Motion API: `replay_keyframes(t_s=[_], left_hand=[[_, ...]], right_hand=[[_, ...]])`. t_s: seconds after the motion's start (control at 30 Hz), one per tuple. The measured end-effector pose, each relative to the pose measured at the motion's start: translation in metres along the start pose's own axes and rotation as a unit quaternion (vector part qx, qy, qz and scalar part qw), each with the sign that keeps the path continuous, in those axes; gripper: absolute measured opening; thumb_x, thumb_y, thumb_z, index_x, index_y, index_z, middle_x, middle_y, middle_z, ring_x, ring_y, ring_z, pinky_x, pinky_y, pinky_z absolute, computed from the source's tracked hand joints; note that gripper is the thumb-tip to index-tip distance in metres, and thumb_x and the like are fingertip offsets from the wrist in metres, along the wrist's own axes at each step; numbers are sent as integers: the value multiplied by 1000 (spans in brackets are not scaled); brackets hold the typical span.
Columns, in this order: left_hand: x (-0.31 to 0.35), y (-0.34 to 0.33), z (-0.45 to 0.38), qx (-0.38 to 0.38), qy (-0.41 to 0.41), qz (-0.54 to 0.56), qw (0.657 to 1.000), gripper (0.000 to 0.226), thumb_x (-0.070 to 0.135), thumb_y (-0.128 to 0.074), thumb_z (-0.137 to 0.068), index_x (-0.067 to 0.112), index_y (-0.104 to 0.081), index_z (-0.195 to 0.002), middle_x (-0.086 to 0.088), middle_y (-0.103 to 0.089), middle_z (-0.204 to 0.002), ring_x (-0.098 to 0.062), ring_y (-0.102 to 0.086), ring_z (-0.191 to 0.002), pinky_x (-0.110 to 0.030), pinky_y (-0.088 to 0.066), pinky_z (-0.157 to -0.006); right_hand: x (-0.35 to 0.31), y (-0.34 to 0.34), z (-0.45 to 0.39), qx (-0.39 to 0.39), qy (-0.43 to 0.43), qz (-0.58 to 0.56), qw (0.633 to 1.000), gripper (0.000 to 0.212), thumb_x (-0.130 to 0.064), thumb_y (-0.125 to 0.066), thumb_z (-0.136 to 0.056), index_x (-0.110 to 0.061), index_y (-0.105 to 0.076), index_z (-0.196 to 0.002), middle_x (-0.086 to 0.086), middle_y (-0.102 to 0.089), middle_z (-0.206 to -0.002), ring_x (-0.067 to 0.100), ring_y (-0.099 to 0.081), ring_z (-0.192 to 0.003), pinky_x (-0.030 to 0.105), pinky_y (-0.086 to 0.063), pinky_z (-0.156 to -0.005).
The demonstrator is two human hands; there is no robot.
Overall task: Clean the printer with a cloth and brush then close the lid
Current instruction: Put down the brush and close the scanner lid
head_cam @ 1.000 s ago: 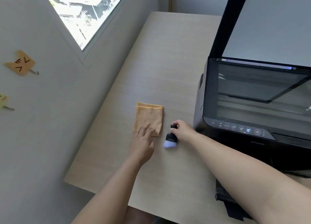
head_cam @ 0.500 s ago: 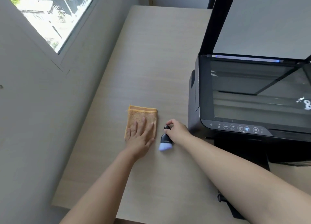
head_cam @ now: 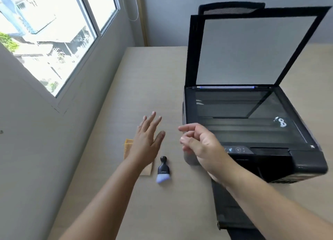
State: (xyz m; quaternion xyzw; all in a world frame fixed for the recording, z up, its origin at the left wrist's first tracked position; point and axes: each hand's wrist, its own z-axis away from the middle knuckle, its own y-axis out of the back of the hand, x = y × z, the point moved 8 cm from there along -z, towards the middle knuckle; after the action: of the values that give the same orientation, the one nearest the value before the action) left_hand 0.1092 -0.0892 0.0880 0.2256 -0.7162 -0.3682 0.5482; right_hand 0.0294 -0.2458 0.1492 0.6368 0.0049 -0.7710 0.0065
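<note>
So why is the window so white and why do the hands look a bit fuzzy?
Head view: the window is washed out by bright daylight; the hands, left and right, are softly smeared, probably motion blur; the printer glass mirrors its raised lid and a small white glint; the wide lens bends the straight edges near the frame's sides.

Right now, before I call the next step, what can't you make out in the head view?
- Cloth: mostly covered by the left hand; only its edges show.
- Printer button panel: its left end is behind the right hand, and the icons are too small to read.
- Paper tray: partly hidden by the right forearm.
- White mark on the glass: dirt or reflection, cannot tell.
</note>
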Motion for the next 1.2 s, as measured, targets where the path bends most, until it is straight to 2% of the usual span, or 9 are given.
replay_keyframes(t_s=[0.17,0.3,0.47,0.63,0.9,1.0,1.07,1.1,1.2], left_hand=[[86,30,-70,45,-55,90,993,44,30,-49,-99,25,-44,-142,8,-29,-156,-16,-21,-146,-39,-22,-117],[131,45,-112,71,-32,184,980,41,24,-49,-99,21,-48,-141,7,-37,-150,-4,-33,-135,-20,-24,-106],[152,46,-150,87,56,333,937,46,30,-48,-98,27,-43,-143,3,-43,-147,-7,-42,-124,-29,-31,-104],[174,50,-188,82,85,345,931,61,37,-50,-97,33,-22,-151,6,-30,-155,-19,-32,-141,-34,-27,-104],[194,59,-223,78,87,262,958,75,40,-50,-95,26,-6,-154,4,-14,-161,-20,-19,-146,-41,-25,-114],[188,59,-228,90,104,262,955,82,52,-53,-78,19,-26,-148,-8,-33,-153,-31,-33,-140,-49,-33,-111],[183,62,-221,118,112,287,944,72,50,-53,-79,19,-38,-143,-7,-48,-141,-27,-47,-128,-38,-40,-104],[183,64,-214,134,111,300,938,61,43,-54,-86,23,-41,-143,-1,-53,-135,-18,-54,-116,-28,-42,-94],[177,66,-195,181,99,281,937,43,28,-50,-95,30,-52,-137,8,-64,-122,4,-55,-78,-14,-40,-62]], right_hand=[[-60,143,-9,185,59,16,981,15,-8,-55,-89,-20,-63,-95,7,-61,-89,15,-58,-78,26,-46,-70],[-99,229,-12,266,89,26,960,13,-10,-56,-85,-21,-61,-90,8,-59,-90,14,-57,-75,24,-44,-65],[-144,291,-17,309,123,32,943,12,-11,-55,-86,-17,-59,-95,2,-57,-84,14,-55,-75,23,-44,-64],[-164,337,-43,331,96,62,937,13,-20,-57,-83,-21,-61,-96,-4,-57,-89,17,-50,-86,25,-38,-69],[-168,368,-88,323,31,65,944,40,-19,-56,-90,-10,-53,-129,10,-49,-135,27,-42,-125,32,-29,-91],[-171,366,-94,323,39,88,941,30,-19,-54,-89,-4,-57,-114,18,-58,-113,32,-52,-108,37,-38,-91],[-172,366,-95,325,47,88,940,14,-22,-52,-81,-10,-55,-87,14,-47,-72,30,-45,-66,32,-36,-63],[-171,367,-95,330,50,86,939,12,-24,-50,-77,-13,-53,-80,8,-39,-66,26,-36,-60,30,-28,-57],[-165,374,-91,360,57,72,928,23,-22,-49,-83,0,-56,-88,7,-42,-80,21,-36,-75,32,-26,-68]])
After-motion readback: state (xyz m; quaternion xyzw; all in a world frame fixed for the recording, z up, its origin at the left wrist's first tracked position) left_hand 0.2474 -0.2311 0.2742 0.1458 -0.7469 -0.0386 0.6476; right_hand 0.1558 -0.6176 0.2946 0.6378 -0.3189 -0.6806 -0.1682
